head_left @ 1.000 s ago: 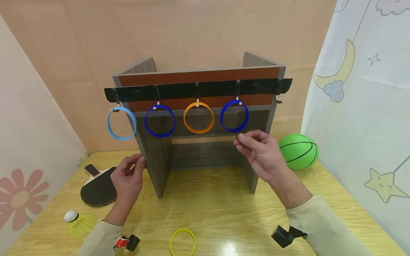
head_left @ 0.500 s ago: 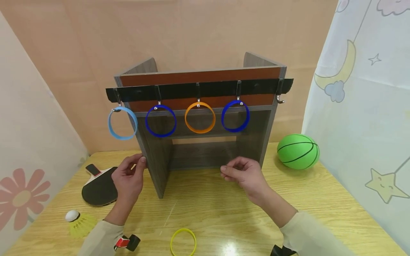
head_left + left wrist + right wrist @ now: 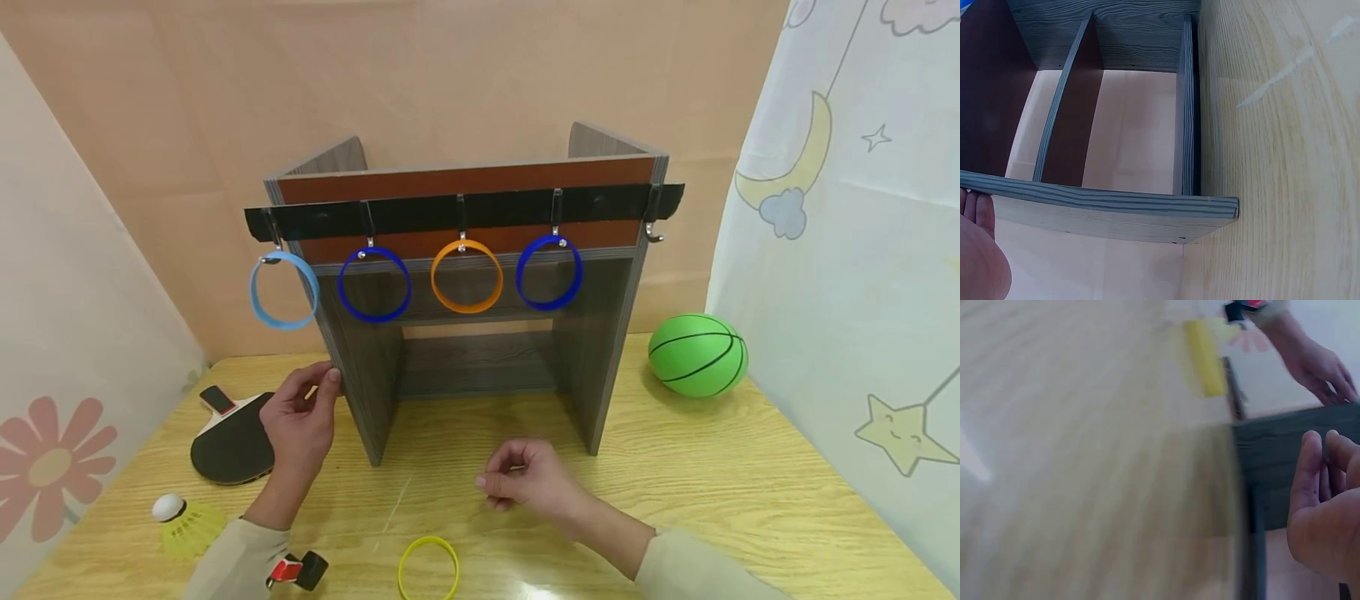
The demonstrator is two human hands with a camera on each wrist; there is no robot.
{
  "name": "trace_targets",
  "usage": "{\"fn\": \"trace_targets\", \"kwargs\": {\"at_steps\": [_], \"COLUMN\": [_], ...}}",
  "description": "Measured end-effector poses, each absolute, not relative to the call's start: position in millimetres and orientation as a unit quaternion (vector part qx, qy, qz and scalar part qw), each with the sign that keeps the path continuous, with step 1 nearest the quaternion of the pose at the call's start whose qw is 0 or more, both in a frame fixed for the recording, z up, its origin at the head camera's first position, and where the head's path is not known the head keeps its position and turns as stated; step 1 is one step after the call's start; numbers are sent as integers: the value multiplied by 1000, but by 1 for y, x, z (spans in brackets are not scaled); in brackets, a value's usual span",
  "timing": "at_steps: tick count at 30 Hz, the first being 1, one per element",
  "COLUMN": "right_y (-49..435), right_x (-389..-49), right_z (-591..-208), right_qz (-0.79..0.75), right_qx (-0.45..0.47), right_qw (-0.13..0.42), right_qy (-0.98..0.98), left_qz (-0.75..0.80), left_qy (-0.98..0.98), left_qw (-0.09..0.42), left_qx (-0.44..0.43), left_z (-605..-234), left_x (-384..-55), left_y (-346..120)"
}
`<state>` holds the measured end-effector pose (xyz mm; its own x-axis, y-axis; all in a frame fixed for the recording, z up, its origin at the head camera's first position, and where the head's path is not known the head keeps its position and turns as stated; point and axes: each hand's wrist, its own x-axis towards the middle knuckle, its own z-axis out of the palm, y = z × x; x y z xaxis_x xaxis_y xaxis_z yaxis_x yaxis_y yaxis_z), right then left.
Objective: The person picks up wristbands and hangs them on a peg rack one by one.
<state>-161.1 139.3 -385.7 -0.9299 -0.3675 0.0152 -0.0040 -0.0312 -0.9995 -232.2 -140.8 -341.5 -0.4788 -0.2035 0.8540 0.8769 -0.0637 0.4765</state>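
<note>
In the head view my left hand (image 3: 303,417) holds the front edge of the left side panel of a dark grey wooden shelf unit (image 3: 360,392). The left wrist view shows its fingers (image 3: 984,212) against the panel's outer face. My right hand (image 3: 536,483), fingers loosely bent and holding nothing, is over the table in front of the unit. Nearer to me a thin yellow ring (image 3: 406,553) lies on the wood. From hooks on a black strip (image 3: 427,212) hang a light blue ring (image 3: 256,300), two dark blue rings (image 3: 341,296) and an orange ring (image 3: 497,292).
A bare hook (image 3: 655,233) sits at the strip's right end. To the left lie a black table tennis bat (image 3: 232,442) and a yellow shuttlecock (image 3: 187,525). A green ball (image 3: 699,357) rests right of the unit on the wooden table (image 3: 712,483).
My right hand has moved down and left, from just below the right dark blue ring to low over the table towards the yellow ring. The left hand has stayed at the panel.
</note>
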Motion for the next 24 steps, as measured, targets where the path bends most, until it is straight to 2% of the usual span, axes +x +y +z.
{"fn": "trace_targets", "kwargs": {"at_steps": [4, 9, 15, 24], "right_y": [132, 124, 119, 111], "right_x": [-155, -149, -149, -150], "right_z": [-398, -410, -413, -405], "right_qz": [-681, -666, -654, -613], "right_qx": [-148, -148, -131, -149], "right_qw": [174, 203, 218, 228], "right_qy": [695, 703, 713, 741], "left_qz": [-662, -665, -663, -676], "left_qy": [-550, -548, -551, -538], "left_qw": [408, 407, 409, 402], "left_qx": [-306, -302, -299, -303], "left_z": [-344, -353, -358, -350], "left_x": [-235, -243, -248, -239], "left_y": [-142, -146, -148, -144]}}
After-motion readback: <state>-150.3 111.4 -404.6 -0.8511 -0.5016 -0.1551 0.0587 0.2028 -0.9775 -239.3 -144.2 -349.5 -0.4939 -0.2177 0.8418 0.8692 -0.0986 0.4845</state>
